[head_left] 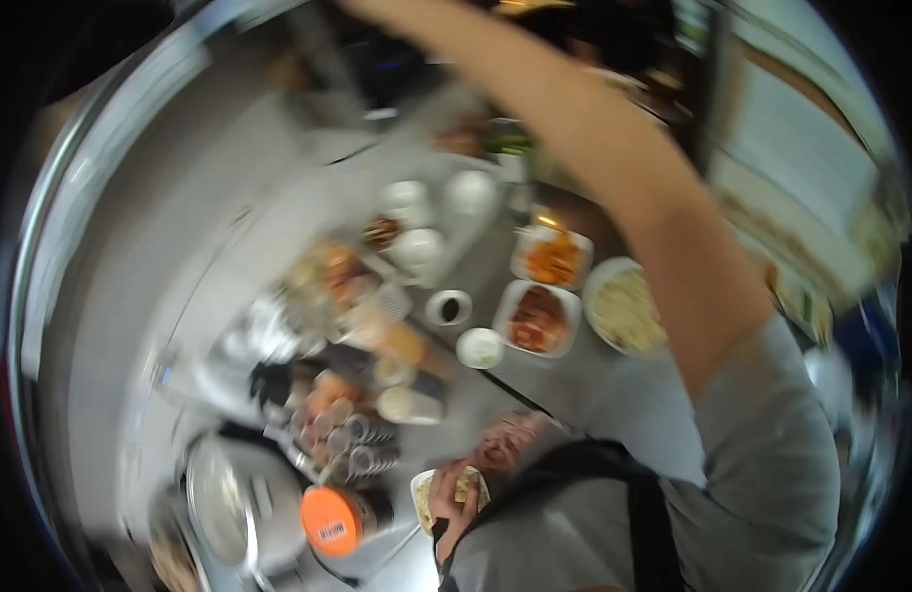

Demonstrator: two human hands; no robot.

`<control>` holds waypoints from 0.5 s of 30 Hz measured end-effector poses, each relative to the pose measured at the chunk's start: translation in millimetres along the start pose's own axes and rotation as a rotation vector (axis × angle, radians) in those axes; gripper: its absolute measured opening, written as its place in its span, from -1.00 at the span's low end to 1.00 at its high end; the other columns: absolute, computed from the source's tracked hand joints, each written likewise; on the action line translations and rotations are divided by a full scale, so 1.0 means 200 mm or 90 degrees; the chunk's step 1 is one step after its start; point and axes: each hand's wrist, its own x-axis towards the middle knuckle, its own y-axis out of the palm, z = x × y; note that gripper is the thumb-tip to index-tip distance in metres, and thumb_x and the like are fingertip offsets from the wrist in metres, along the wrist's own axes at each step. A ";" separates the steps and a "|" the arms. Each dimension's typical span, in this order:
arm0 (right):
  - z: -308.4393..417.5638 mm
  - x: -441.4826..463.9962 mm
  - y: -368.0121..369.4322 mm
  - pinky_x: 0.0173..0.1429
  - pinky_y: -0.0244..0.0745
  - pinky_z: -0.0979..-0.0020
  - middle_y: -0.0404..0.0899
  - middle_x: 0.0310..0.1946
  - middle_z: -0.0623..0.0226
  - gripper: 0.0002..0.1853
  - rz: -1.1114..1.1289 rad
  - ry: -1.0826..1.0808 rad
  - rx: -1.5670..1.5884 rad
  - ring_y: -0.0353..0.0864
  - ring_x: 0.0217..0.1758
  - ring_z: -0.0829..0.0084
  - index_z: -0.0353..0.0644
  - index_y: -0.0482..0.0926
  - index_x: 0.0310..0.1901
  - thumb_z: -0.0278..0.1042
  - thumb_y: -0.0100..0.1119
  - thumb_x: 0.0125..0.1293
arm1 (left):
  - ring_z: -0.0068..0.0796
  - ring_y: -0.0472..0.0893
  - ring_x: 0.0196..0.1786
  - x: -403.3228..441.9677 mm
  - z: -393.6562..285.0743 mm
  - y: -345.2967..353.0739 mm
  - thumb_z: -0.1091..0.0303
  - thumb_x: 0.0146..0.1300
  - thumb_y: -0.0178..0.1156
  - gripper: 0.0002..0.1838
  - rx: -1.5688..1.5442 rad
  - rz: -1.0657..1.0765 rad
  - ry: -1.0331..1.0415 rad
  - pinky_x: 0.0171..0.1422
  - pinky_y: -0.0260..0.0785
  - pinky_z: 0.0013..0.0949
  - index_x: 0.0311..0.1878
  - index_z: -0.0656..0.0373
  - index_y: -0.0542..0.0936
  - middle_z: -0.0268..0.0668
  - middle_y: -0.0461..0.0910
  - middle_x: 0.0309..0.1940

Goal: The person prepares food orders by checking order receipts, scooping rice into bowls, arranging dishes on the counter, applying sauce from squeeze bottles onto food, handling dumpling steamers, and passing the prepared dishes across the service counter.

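Note:
My left hand [456, 498] is at the lower middle, its fingers curled over the side of a small white bowl [417, 485] with pale, shredded-looking food in it. Beside that hand lies a heap of pinkish food [512, 440], blurred. My right arm reaches across the upper part of the view, and its hand is beyond the top edge. Under the forearm stand a round bowl of pale food [624, 308], a white dish of orange pieces [554, 259] and a white dish of reddish-brown food [538, 321].
Small cups, one with dark liquid [449, 309] and one with green bits [481, 348], stand mid-counter. White containers [417, 250], bottles and clear cups [362, 444] crowd the left. An orange-lidded tub [332, 520] and a large metal pot [241, 503] are lower left.

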 end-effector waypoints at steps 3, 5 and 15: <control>-0.07 -0.53 -0.56 -0.14 0.56 0.40 0.68 -0.38 0.31 -0.68 0.173 0.046 0.071 0.67 -0.27 0.44 -0.13 0.67 -0.20 -0.08 0.31 0.12 | -0.13 0.58 -0.15 -0.03 0.01 0.12 0.47 0.19 0.22 -0.76 -0.066 0.041 0.014 0.00 0.40 -0.24 -0.05 0.19 0.60 -0.08 0.58 -0.21; -0.41 -0.86 -0.76 -0.28 0.54 0.34 0.67 -0.54 0.26 -0.64 0.183 -0.044 -0.046 0.67 -0.44 0.30 -0.07 0.72 -0.45 0.09 0.31 0.05 | -0.21 0.60 -0.20 -0.05 -0.02 0.19 0.51 0.17 0.23 -0.76 -0.133 0.095 -0.011 -0.04 0.41 -0.30 -0.07 0.18 0.62 -0.13 0.60 -0.26; -1.21 -1.96 -2.46 0.01 0.48 0.18 0.65 -0.19 0.11 -0.71 -0.035 0.532 -0.477 0.62 -0.11 0.09 0.04 0.65 -0.05 -0.08 0.06 0.33 | -0.61 0.51 -0.38 -0.17 -0.14 0.41 0.61 -0.02 0.39 -0.86 -0.309 0.194 -0.095 -0.15 0.37 -0.47 -0.41 0.21 0.62 -0.32 0.58 -0.48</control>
